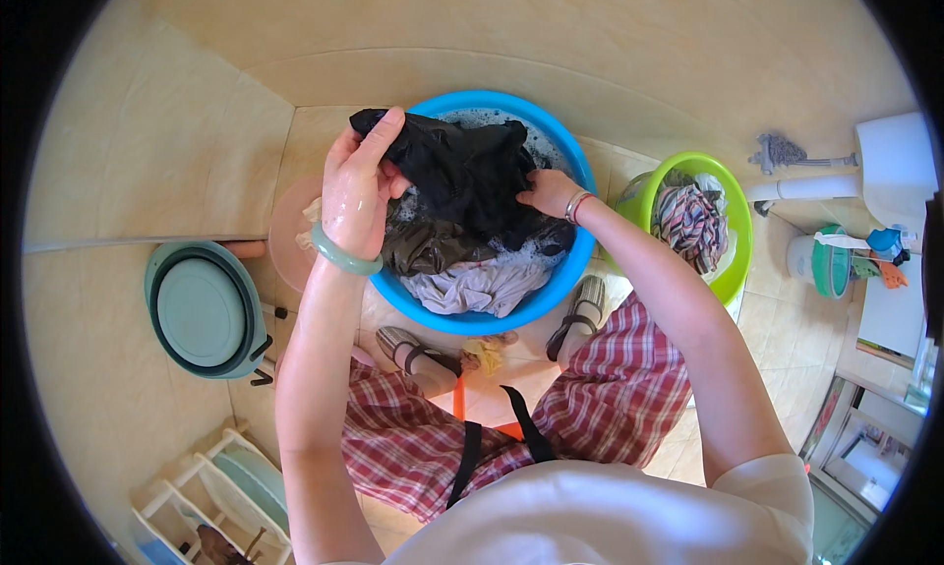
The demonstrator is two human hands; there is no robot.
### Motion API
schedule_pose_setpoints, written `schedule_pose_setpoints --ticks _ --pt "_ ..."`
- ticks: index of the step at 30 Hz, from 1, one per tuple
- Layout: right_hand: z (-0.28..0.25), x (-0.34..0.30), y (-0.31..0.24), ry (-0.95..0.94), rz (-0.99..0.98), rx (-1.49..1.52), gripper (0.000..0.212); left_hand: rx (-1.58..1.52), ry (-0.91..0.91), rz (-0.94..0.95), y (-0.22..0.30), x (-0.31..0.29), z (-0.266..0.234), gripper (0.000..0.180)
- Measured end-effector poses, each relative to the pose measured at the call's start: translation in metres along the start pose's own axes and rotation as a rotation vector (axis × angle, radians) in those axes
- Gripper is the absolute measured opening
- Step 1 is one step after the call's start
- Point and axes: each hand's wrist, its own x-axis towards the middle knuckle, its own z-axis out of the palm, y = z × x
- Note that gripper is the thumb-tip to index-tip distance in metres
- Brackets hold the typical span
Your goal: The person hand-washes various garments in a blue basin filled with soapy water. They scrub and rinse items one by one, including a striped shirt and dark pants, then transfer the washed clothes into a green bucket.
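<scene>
A wet black garment (467, 172) is stretched between my hands over a round blue basin (492, 326). My left hand (359, 186), a pale green bangle at its wrist, pinches the garment's upper left end above the rim. At the garment's right side, my right hand (553, 193) has its fingers closed on the cloth, lower down by the basin's right rim. Sudsy water shows around the laundry. Beneath the black garment lie a dark olive-brown cloth (428, 248) and a whitish cloth (482, 288).
A lime green bucket (739, 186) with striped clothes (691, 226) stands to the right. On the left are a pink basin (290, 245) and a grey-green basin (200, 314) against the wall. A cream rack (192, 467) is at lower left; my sandalled feet flank the blue basin's near side.
</scene>
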Motion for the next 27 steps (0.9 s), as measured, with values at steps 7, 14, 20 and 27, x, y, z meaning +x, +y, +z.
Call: schedule_pose_setpoints --ticks 7,14,20,27 --pt "0.061 0.015 0.006 -0.046 0.283 0.829 0.089 0.467 0.144 -0.126 -0.053 0.039 -0.081 0.034" --pt "0.091 -0.018 -0.068 -0.107 0.103 1.423 0.056 0.912 -0.108 -0.175 -0.176 0.040 -0.108 0.053" --pt "0.066 -0.026 -0.068 -0.105 0.007 1.221 0.035 0.723 -0.027 -0.148 -0.196 0.040 -0.109 0.037" --pt "0.062 0.001 -0.022 0.378 -0.115 0.478 0.039 0.258 -0.098 -0.138 -0.107 0.025 -0.059 0.027"
